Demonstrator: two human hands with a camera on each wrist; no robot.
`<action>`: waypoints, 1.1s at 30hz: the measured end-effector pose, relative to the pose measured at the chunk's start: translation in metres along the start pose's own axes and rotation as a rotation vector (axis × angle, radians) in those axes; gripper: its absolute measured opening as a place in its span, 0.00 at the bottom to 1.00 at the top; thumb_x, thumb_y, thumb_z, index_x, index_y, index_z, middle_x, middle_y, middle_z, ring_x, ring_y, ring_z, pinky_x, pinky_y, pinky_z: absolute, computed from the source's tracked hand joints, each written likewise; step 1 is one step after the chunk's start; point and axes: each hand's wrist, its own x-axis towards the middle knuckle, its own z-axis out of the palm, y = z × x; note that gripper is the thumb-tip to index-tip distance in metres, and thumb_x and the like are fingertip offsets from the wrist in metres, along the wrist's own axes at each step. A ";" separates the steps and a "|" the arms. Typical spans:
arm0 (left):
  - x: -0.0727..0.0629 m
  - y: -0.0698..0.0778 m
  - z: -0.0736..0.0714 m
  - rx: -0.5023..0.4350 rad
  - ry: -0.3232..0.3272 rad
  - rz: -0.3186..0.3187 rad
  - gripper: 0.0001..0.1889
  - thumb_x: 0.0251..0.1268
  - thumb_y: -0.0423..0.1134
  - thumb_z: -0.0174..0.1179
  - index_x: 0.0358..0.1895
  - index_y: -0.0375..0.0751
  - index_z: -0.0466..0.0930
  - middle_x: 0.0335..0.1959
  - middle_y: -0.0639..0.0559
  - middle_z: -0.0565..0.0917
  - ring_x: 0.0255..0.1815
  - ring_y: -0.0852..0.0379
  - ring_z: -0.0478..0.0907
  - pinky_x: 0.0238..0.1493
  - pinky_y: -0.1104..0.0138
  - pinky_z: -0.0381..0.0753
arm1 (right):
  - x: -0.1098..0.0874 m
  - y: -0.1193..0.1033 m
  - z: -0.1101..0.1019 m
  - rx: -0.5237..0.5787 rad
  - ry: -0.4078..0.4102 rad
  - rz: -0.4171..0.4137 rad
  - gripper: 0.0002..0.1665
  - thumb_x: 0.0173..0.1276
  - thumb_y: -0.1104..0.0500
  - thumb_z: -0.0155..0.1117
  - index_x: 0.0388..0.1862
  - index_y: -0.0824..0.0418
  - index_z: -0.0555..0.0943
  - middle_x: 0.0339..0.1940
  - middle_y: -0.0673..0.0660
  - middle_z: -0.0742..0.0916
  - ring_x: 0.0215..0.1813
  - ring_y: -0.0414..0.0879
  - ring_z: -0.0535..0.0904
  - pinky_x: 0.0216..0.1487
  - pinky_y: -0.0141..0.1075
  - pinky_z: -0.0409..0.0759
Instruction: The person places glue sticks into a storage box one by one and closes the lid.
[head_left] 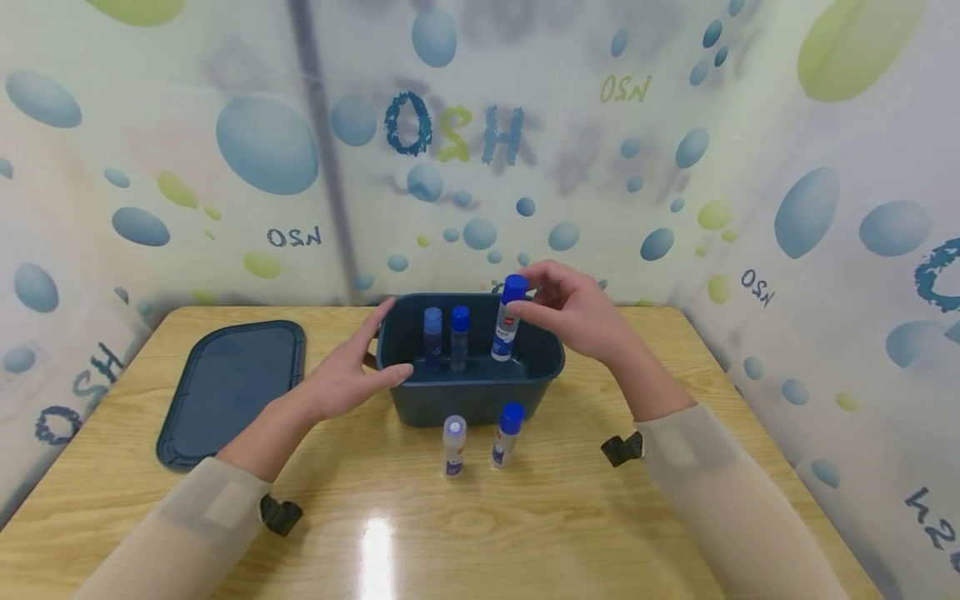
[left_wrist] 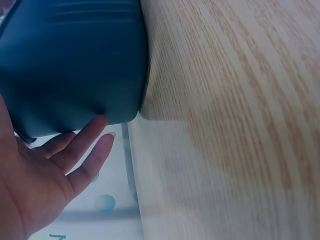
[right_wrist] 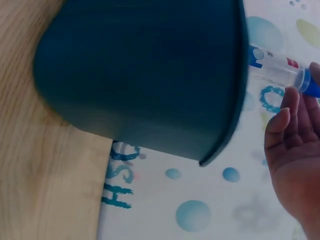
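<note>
A dark blue plastic bin stands near the table's back edge. My right hand pinches a clear glue stick by its blue cap, holding it slightly tilted over the bin's right part; the right wrist view shows this glue stick past the rim. Two more glue sticks, one left and one right, stand upright inside the bin. My left hand rests spread on the bin's left end, its fingers fairly straight against the outer wall.
In front of the bin, two glue sticks stand on the wooden table: a pale-topped one and a blue-capped one. A dark blue lid lies at the left. Patterned curtains enclose the table's back and sides.
</note>
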 end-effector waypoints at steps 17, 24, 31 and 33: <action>-0.001 0.000 -0.001 -0.002 0.001 -0.009 0.55 0.78 0.64 0.64 0.92 0.68 0.32 0.91 0.36 0.52 0.66 0.36 0.82 0.52 0.52 0.89 | 0.031 0.035 0.018 0.017 0.002 0.054 0.20 0.78 0.52 0.74 0.62 0.57 0.84 0.55 0.58 0.89 0.47 0.54 0.84 0.50 0.42 0.83; 0.000 0.001 0.000 0.001 -0.002 -0.009 0.55 0.78 0.64 0.64 0.92 0.69 0.32 0.91 0.37 0.52 0.65 0.37 0.82 0.51 0.53 0.89 | 0.039 0.037 0.021 -0.018 -0.016 0.057 0.19 0.78 0.51 0.75 0.62 0.56 0.85 0.53 0.58 0.89 0.47 0.52 0.85 0.48 0.43 0.82; 0.000 0.001 0.000 0.002 -0.006 -0.014 0.55 0.78 0.65 0.64 0.92 0.69 0.32 0.91 0.36 0.53 0.66 0.37 0.82 0.52 0.52 0.89 | 0.042 0.041 0.023 -0.047 -0.014 0.027 0.18 0.77 0.53 0.75 0.61 0.56 0.86 0.50 0.56 0.86 0.43 0.52 0.81 0.43 0.43 0.79; 0.000 0.001 0.000 0.001 -0.007 -0.014 0.55 0.78 0.65 0.64 0.92 0.69 0.32 0.91 0.36 0.53 0.66 0.37 0.82 0.52 0.52 0.89 | 0.042 0.043 0.024 -0.033 -0.008 0.024 0.18 0.77 0.54 0.75 0.61 0.58 0.87 0.49 0.56 0.85 0.41 0.52 0.79 0.42 0.41 0.77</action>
